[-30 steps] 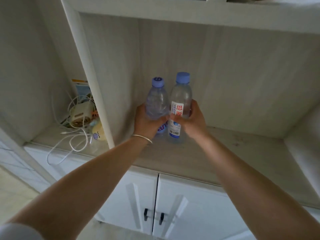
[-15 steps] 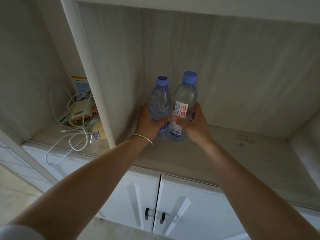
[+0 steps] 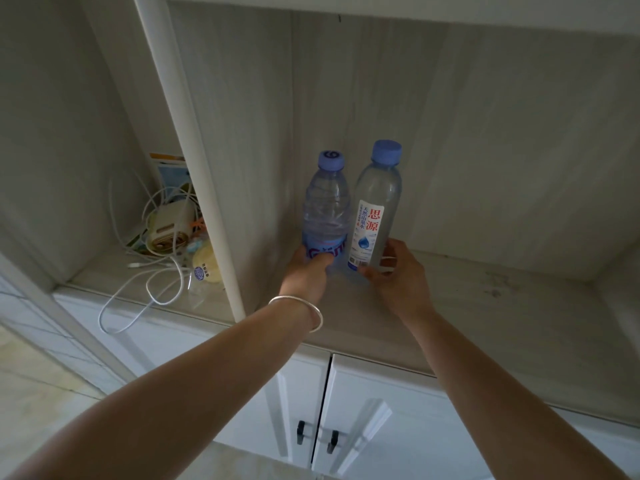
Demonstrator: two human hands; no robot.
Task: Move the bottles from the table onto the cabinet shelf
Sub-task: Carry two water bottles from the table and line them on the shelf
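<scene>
Two bottles upright on the cabinet shelf (image 3: pixel 450 306), side by side and touching, deep in the left rear corner against the divider panel (image 3: pixel 207 168). That placement probably leaves the rest of the shelf free.

Left hand (image 3: pixel 308 271): grip clamped low around the blue-labelled bottle (image 3: pixel 325 216), likely steadying its base.

Right hand (image 3: pixel 398 275): fingers loosening at the foot of the white-labelled bottle (image 3: pixel 375 209); thumb at the label, other fingers look apart from it. Likely letting go.

Neighbouring compartment holds tangled cables (image 3: pixel 156 271); no concern here.
</scene>
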